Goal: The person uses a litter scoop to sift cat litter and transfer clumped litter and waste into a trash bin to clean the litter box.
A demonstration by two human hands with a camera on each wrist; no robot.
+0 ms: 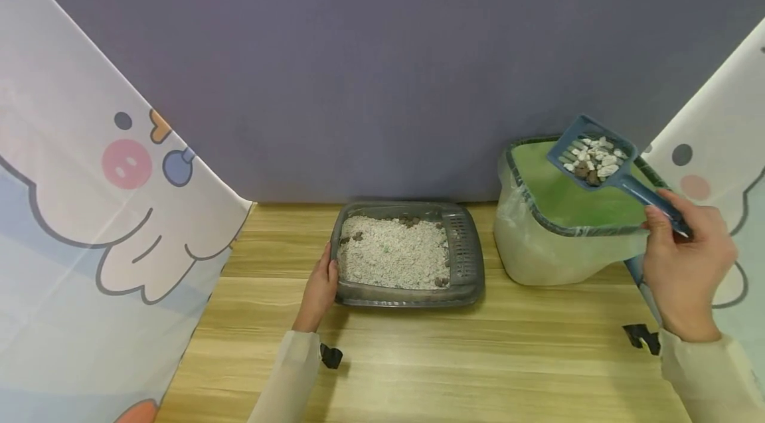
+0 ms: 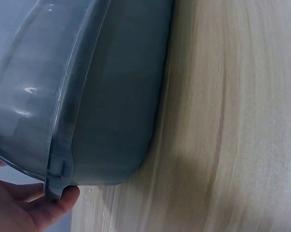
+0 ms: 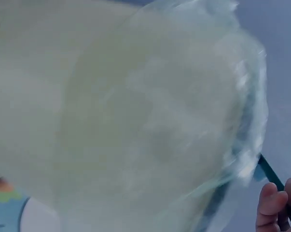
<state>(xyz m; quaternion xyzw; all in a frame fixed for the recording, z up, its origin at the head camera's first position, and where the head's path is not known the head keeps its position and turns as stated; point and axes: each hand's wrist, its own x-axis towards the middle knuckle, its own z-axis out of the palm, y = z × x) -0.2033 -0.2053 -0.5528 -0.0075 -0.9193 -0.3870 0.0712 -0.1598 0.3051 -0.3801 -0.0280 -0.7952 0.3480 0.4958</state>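
A grey litter box (image 1: pixel 406 297) filled with pale litter (image 1: pixel 391 253) and some brown clumps sits on the wooden table. My left hand (image 1: pixel 319 290) grips its left rim, and in the left wrist view the fingers pinch a corner of that rim. My right hand (image 1: pixel 687 260) holds a blue litter scoop (image 1: pixel 642 192) by the handle. White pieces and brown clumps (image 1: pixel 588 174) lie in the slotted scoop. It is held above the waste bin (image 1: pixel 538 250), which has a clear liner over its dark rim. In the right wrist view the bin hides most of the scoop.
A dark grey panel (image 1: pixel 358 78) stands behind the box and bin. Cartoon-printed cloths rise at the left (image 1: pixel 78 164) and right (image 1: pixel 717 151). Pieces of black material show near both wrists. Bare wooden tabletop (image 1: pixel 454 363) stretches in front of the box.
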